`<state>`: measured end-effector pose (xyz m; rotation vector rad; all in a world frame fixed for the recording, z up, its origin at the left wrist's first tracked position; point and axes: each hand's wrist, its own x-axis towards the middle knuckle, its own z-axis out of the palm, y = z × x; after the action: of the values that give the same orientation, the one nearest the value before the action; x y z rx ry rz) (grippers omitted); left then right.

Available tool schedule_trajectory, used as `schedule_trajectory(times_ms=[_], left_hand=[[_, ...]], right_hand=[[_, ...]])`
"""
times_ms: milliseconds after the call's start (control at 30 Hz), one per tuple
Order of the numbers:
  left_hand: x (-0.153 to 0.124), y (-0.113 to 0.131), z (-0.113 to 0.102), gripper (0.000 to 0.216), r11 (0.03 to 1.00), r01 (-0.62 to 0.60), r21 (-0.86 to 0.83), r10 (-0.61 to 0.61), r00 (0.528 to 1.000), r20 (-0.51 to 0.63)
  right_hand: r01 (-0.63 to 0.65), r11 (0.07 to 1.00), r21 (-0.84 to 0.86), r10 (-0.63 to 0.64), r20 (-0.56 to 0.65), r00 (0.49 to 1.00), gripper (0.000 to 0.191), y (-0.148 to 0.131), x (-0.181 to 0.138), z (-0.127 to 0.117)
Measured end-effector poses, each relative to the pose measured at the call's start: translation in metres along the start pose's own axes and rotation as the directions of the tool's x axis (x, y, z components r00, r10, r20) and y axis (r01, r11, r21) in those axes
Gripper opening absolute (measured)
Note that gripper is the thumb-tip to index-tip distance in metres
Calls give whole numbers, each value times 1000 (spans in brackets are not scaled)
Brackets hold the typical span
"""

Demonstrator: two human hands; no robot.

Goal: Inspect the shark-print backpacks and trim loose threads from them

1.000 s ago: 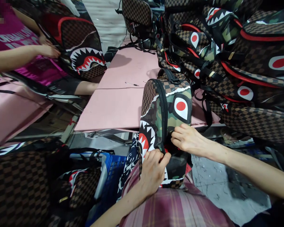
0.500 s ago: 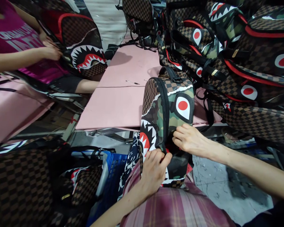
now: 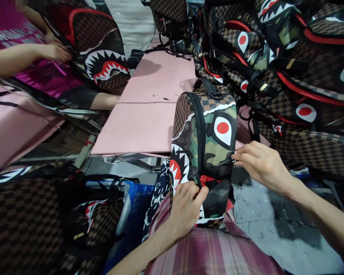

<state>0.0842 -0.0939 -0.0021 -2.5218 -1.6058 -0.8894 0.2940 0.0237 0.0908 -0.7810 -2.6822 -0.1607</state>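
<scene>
A checkered and camouflage backpack [image 3: 215, 154] with shark teeth and a red-and-white eye stands upright on my lap, its side towards me. Red lining [image 3: 208, 178] shows through the gap of its side pocket. My left hand [image 3: 187, 202] is closed on the bag's fabric at the left end of that gap, fingertips partly hidden. At the right end of the gap, my right hand [image 3: 256, 162] pinches a small dark zipper pull [image 3: 233, 159] at the bag's edge. The main zipper [image 3: 200, 130] runs down the bag, left of the eye.
Behind the bag is a pink table [image 3: 137, 126] with a pen [image 3: 162, 97] on it. Similar backpacks [image 3: 275, 76] are heaped at the right. A blue crate [image 3: 137, 210] and more bags stand at lower left. Across the table, a person [image 3: 31, 57] handles another backpack [image 3: 100, 49].
My right hand has moved right across the bag's side to its edge, and more red lining shows in the side pocket's gap. My left hand has stayed in place.
</scene>
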Motion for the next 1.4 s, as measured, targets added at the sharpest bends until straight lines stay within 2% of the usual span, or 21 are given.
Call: schedule_trajectory(times_ms=[167,333,533,733,900,1033,1100,1133,1200,1233,1267,1333,1400], left_hand=[[5,0,-2,27,999,-43,-3,44,998,53],[9,0,-3,27,998,-62,-10,62,997,40],[5,-1,1,27,998,-62,-25,62,998,20],[8,-2,1,29,997,-65,-32,66,997,31],[11,-2,-1,28,998,-61,-34,62,998,21],[10,-3,-1,27,998,-58,-33,59,998,17],[8,-4,-2,27,998,-52,-36,52,999,13],[7,-5,-2,28,998,-46,-37,46,999,13],[5,-7,-3,28,999,-38,-39,38,999,18],[4,-8,-3,28,998,-37,-42,38,999,21],[3,-10,-3,28,998,-38,-46,39,999,27],[0,-14,-3,28,997,-51,-52,53,998,35],[-4,-18,-5,29,994,-92,-56,95,994,53]], right_hand=[[115,993,-14,-114,59,992,19,-4,-8,-1],[262,964,-38,-253,160,954,24,-15,7,15],[372,927,-44,-356,205,912,24,-23,21,21],[371,926,-68,-353,186,917,26,-25,21,23],[313,946,-77,-299,157,941,24,-24,19,21],[334,938,-94,-315,172,933,24,-24,21,23],[282,954,-101,-264,158,951,24,-20,19,19],[211,974,-82,-200,127,971,23,-17,17,16],[8,999,51,-12,77,997,15,-14,9,9],[-92,985,148,80,85,993,17,-14,3,7],[-164,958,235,139,120,983,27,-17,-4,7],[-220,926,305,159,213,964,38,-29,-18,14],[-175,948,267,126,192,973,25,-45,-31,30]])
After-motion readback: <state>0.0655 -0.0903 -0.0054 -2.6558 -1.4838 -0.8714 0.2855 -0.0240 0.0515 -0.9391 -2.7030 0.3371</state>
